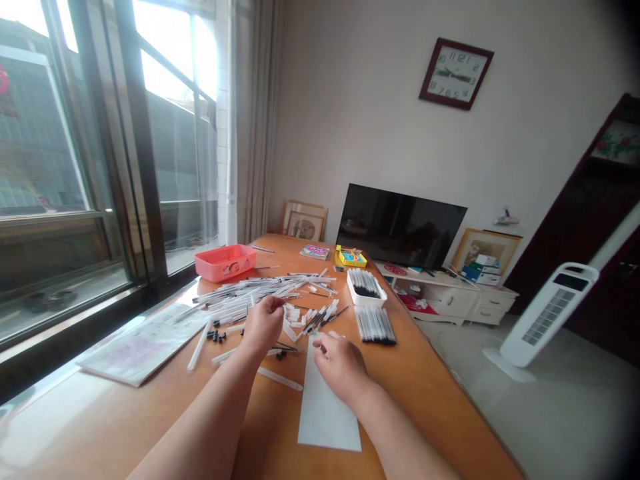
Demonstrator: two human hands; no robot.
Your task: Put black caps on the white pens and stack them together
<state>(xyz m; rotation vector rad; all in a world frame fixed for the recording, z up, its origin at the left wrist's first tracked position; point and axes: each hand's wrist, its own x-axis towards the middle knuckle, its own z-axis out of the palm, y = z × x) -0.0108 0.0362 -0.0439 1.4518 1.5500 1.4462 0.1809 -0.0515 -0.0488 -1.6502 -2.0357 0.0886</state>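
Observation:
My left hand point(264, 325) is over the near side of a loose pile of pale pen barrels point(240, 293), thumb and fingers pinched together; what they hold, if anything, is too small to make out. Over the upper part of a white paper strip point(327, 417), my right hand point(343, 363) is closed with its fingers curled in, and its contents are hidden. Small black caps point(216, 336) lie left of my left wrist. Between the hands and farther back are short white pieces point(295, 315) and dark thin pen parts point(323, 319). One pale barrel point(280, 379) lies beside the paper.
A white tray point(356, 299) of pens stands at the right edge, with a row of black-tipped pens point(375, 325) before it. A red plastic basket point(225, 269), a flat booklet point(145, 347) and a yellow box point(351, 259) also sit on the wooden table point(415, 413).

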